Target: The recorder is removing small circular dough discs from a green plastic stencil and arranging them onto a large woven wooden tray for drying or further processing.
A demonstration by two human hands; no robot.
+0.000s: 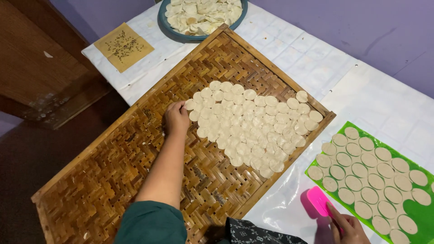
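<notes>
Left hand [176, 118] pinched on one pale dough disc [190, 105] at the near-left edge of the disc patch [251, 129] on the woven bamboo tray [113, 176] — best laid flat, barely overlapping its neighbours. Right hand [348, 226] closed around a pink scraper [320, 202] beside the green sheet's [413, 212] near corner — best slid flat under each disc

Bare woven tray [113, 180] beside discs [251, 126]

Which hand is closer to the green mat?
The right hand. It holds a pink scraper right beside the green mat. The left hand is far off on the woven tray, touching a dough round.
</notes>
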